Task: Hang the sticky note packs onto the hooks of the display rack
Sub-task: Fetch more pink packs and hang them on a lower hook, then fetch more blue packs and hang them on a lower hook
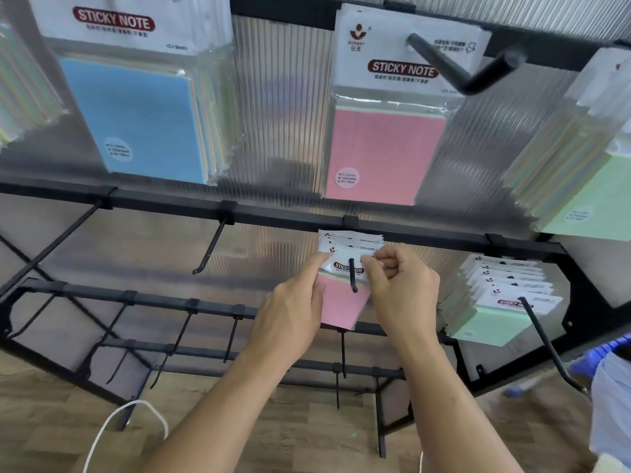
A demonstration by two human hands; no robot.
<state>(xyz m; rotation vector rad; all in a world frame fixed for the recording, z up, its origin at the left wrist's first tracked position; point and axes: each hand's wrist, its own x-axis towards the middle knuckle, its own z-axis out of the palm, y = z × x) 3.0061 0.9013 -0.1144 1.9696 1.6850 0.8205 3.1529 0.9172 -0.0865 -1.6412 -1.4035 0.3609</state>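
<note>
Lighting bright and even; shadows soft. Sheen on the ribbed panel (280,107) and wrapped packs (136,114). Near hook (454,68), top right, blurred. Rack (273,216) bows toward the edges.

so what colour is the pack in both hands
Pink pack, seen in the head view.

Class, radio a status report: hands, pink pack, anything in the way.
Left hand pinches left header edge of pink pack, right hand the right edge. Pack threaded on hook, other packs behind. Nothing in the way.
</note>
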